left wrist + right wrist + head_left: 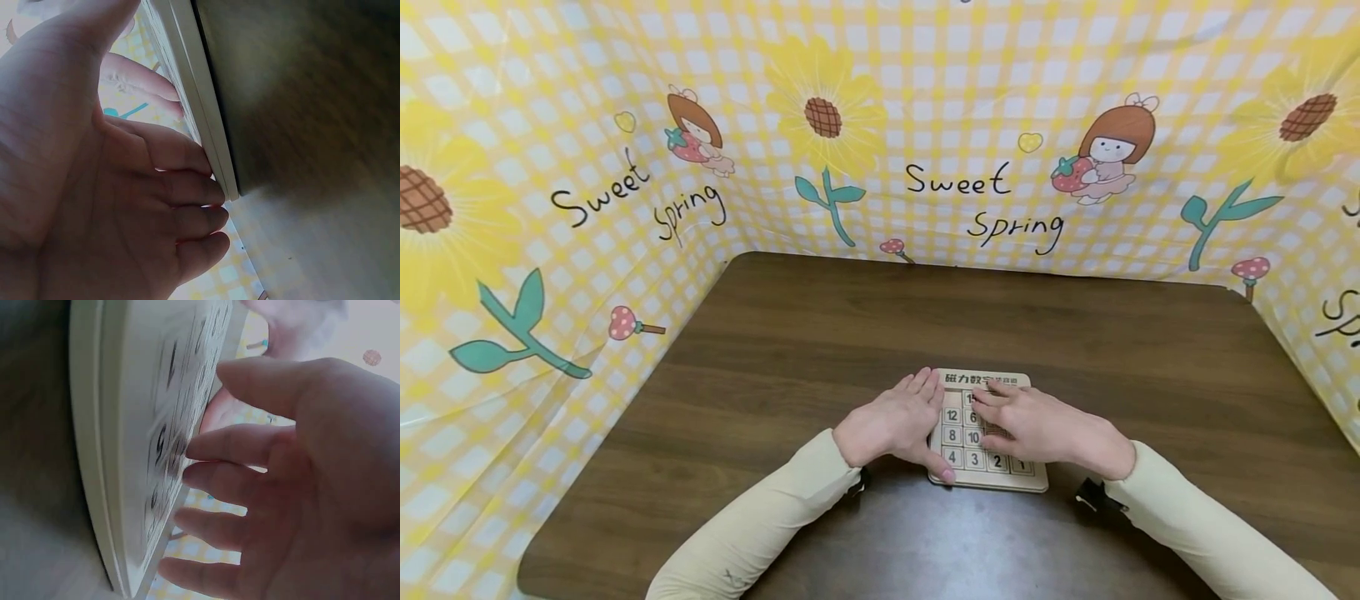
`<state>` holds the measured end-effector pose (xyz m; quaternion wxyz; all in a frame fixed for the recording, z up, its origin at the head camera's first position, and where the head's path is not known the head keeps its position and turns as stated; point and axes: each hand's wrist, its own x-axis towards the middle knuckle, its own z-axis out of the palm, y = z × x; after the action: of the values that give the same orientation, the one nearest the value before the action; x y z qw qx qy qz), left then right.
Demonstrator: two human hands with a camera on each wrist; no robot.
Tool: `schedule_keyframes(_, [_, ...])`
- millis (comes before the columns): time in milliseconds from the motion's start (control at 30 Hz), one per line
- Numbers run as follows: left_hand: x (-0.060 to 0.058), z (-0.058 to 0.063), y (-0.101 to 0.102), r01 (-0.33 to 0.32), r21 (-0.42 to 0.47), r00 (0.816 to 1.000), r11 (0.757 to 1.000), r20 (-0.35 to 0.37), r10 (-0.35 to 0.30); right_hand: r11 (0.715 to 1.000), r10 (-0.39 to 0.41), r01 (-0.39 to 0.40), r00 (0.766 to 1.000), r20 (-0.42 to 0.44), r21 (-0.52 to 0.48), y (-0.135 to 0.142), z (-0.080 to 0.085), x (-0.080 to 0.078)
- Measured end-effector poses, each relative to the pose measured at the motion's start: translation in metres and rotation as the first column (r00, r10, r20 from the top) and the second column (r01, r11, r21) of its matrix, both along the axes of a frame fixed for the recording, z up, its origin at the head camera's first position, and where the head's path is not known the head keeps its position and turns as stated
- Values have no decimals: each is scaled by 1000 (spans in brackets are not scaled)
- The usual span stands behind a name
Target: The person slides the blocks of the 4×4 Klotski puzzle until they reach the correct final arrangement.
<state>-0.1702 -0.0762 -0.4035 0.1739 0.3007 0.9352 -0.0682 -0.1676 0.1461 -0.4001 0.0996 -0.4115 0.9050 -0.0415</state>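
Note:
A flat wooden number-tile board lies on the table, with Chinese lettering along its top strip. Numbered square tiles fill much of it, and a bare slot shows at its upper left. My left hand rests along the board's left edge, fingers extended and the thumb at the lower left corner. In the left wrist view its fingertips meet the board's side. Over the tiles lies my right hand, fingers spread and nearly straight, with fingertips at the tile faces. It hides several tiles on the right.
The dark wood table extends around the board on all sides. A yellow checked cloth with flowers and printed words hangs behind and at both sides of the table. Pale sleeves cover both forearms, and a dark strap piece shows under the right wrist.

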Motion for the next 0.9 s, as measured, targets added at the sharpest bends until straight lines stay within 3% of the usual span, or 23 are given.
schedule_keyframes(200, [0,0,-1,6,0,1000,1000,-13,-6,997,71,-71,997,-32,-10,-10,-1,15])
schedule_keyframes(400, [0,0,-1,-1,2,1000,1000,-2,1,999,53,-53,999,6,0,-17,-3,24])
schedule_keyframes(667, [0,1,-2,-4,8,1000,1000,7,4,998,65,-65,998,-10,-9,-18,-3,18])
schedule_keyframes(900, [0,2,-1,-3,2,1000,1000,19,3,998,61,-62,994,-88,-1,-19,-7,6])
